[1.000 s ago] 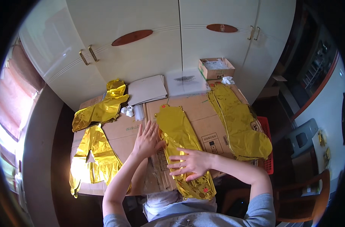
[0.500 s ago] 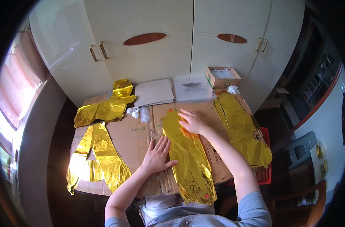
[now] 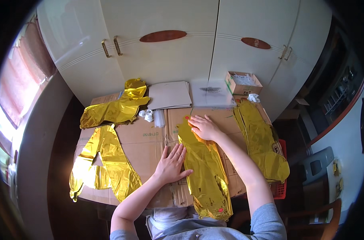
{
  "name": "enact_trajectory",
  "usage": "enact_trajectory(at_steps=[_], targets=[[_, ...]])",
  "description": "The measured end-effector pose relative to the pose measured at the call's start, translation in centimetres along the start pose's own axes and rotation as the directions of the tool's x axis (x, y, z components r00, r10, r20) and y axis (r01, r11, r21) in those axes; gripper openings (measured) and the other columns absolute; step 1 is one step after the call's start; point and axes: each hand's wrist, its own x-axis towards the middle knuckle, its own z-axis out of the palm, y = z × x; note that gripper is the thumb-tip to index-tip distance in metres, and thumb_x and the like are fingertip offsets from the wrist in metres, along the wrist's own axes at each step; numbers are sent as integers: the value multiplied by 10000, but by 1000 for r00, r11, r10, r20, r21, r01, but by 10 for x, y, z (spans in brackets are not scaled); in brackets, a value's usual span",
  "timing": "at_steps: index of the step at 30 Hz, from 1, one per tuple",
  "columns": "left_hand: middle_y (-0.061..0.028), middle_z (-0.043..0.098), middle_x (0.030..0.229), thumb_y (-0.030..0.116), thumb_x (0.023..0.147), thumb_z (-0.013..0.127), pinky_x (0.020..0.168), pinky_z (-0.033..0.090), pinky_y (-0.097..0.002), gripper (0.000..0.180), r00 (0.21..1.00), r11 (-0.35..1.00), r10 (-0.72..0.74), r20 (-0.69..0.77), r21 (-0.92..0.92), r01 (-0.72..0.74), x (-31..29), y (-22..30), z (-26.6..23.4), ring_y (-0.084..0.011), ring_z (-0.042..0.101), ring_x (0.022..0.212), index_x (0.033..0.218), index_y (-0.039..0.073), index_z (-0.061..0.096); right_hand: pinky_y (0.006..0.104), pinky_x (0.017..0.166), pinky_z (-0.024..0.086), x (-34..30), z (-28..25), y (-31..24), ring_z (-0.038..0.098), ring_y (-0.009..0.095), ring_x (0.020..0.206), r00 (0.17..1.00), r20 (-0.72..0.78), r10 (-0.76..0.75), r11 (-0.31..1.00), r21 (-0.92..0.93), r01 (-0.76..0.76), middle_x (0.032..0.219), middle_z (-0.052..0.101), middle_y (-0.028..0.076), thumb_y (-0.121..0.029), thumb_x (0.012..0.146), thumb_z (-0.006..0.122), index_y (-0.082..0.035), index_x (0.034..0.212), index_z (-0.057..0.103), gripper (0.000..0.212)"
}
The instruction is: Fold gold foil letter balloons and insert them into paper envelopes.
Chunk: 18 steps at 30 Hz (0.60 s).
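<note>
Surface (image 3: 138, 146): cardboard-covered, left foil (image 3: 120, 172) and right foil (image 3: 262, 150) well apart on it
Middle foil (image 3: 208, 176): gold, flat between them; long axis runs away from the person, far end leaning left, near end past the surface's near edge
Left hand (image 3: 171, 165): at the foil's left edge, partway along; grip flat, fingers slightly parted, pinching nothing visible
Right hand (image 3: 206, 129): nearer the far end, palm down, fingers across the axis; cannot tell whether its grip pinches underneath
Far red dot (image 3: 186, 117): just beside right fingertips
</note>
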Motion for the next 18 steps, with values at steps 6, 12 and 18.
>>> enact_trajectory(at_steps=[6, 12, 18], targets=[[-200, 290, 1507, 677, 869, 408, 1139, 133, -554, 855, 999, 1000, 13, -29, -23, -14, 3, 1, -1, -320, 221, 1428, 1467, 74, 307, 526, 1139, 202, -7, -6, -4, 320, 250, 1389, 999, -48, 13, 1000, -7, -13, 1476, 392, 95, -348, 967, 444, -162, 1411, 428, 481], [-211, 247, 1525, 640, 869, 438, 1146, 103, -536, 842, 1000, 999, -10, 0, -38, 10, 2, 0, 1, -337, 189, 1437, 1473, 71, 295, 468, 1071, 336, -94, -44, -40, 426, 305, 1307, 921, -380, 91, 950, 309, 34, 1401, 458, 164, -227, 933, 548, -85, 1353, 473, 450], [-217, 216, 1535, 597, 872, 481, 1155, 76, -531, 861, 1000, 995, -9, -13, -103, 7, 0, 0, 0, -351, 148, 1445, 1480, 34, 248, 257, 753, 473, -294, -49, -98, 601, 154, 849, 822, -244, 514, 727, 632, -268, 953, 624, 71, -87, 879, 629, -31, 1102, 585, 233]])
